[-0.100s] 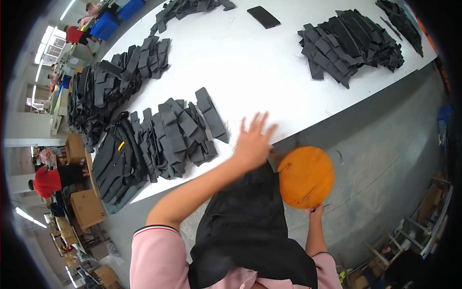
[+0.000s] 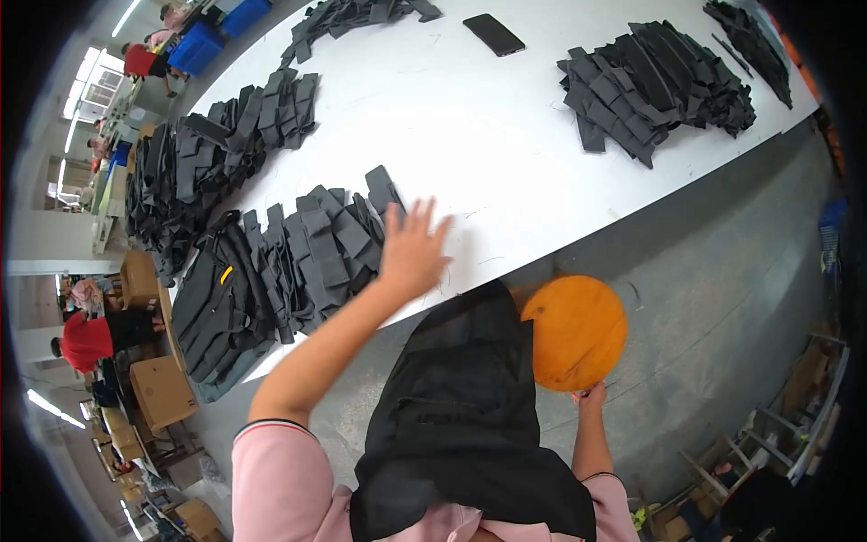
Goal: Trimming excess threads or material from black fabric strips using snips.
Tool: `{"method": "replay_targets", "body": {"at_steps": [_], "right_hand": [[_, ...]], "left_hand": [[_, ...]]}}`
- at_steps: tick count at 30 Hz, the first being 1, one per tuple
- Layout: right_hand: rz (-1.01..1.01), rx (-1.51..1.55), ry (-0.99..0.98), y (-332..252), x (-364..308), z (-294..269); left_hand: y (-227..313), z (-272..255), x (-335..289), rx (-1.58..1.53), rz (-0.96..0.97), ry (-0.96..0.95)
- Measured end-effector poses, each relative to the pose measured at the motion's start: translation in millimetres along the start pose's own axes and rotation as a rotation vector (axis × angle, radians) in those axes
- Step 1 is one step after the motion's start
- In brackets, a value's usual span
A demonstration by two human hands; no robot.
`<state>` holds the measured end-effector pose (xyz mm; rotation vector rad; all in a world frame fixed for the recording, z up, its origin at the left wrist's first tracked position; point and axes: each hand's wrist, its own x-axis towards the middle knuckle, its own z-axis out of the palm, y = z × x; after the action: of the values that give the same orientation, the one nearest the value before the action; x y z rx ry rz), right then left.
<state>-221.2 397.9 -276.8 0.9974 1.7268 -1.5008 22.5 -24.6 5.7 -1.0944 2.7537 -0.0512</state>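
The left hand (image 2: 415, 253) is over the near edge of the white table (image 2: 515, 172), its fingers spread apart and pinching nothing. It covers part of the outermost dark grey fabric strip (image 2: 382, 185) (whether the palm touches the cloth, I cannot tell). That strip lies at the right end of an overlapping row of folded fabric strips (image 2: 316, 244), beside a black garment with a yellow-orange mark (image 2: 217, 312). The right hand (image 2: 592, 395) is low, at the near rim of a round orange-brown stool (image 2: 578, 330), with something small and red (image 2: 577, 396) at its fingers; these are too small to tell whether they pinch it. Farther back on the table are another strip pile (image 2: 655, 90) and a black smartphone (image 2: 494, 34).
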Motion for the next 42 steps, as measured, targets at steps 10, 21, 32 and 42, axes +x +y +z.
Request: {"method": "replay_targets", "body": {"at_steps": [10,21,32,42], "right_hand": [[-0.100,0.134,0.025,7.1,23.3,33.2],[-0.365,-0.031,0.282,38.1,75.8,13.9],[-0.535,-0.632,0.480,-89.7,23.8,35.6],[-1.078,-0.777,-0.518,-318.7,-75.2,268.1]], "left_hand": [[-83.0,24.9,18.2,0.401,0.351,-0.242],[-95.9,23.7,2.5,0.254,0.514,-0.567],[-22.0,-10.1,85.0,-0.359,0.134,-0.407],[125.9,9.6,181.4,-0.562,0.045,0.009]]}}
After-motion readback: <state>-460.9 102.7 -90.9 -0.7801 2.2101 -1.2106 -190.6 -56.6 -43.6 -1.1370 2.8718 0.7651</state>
